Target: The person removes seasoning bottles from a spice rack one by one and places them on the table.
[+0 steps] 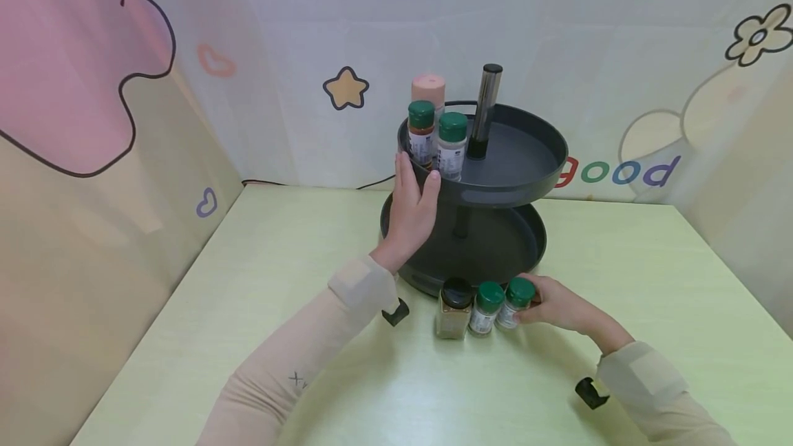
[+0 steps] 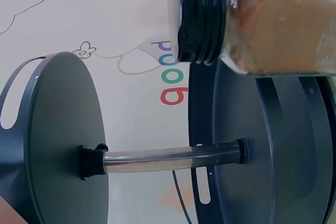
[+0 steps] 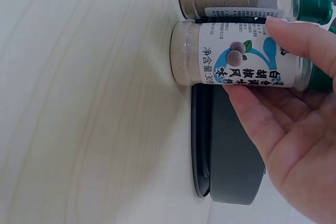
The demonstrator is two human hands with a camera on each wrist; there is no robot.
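Observation:
My left hand point(image 1: 410, 219) lies with straight fingers against the left outer side of the upper tray point(image 1: 514, 191) of a dark two-tier rack. My right hand point(image 1: 560, 305) grips the rightmost green-capped spice jar point(image 1: 519, 292) at the table's middle, thumb on one side and fingers on the other. In the right wrist view that spice jar point(image 3: 239, 56) has a white label and pale powder inside. Right beside it stands another green-capped spice jar point(image 1: 486, 305), then a square black-capped jar point(image 1: 453, 319) of brownish powder. The lower tray point(image 1: 427, 279) is close behind the row.
Two green-capped spice jars, one reddish point(image 1: 421, 133) and one pale point(image 1: 451, 150), stand on the upper tray's left side, before a pink-capped container point(image 1: 429, 90). A metal post point(image 1: 487, 105) rises from the upper tray. A printed cloth backdrop point(image 1: 279, 88) stands behind the table point(image 1: 297, 239).

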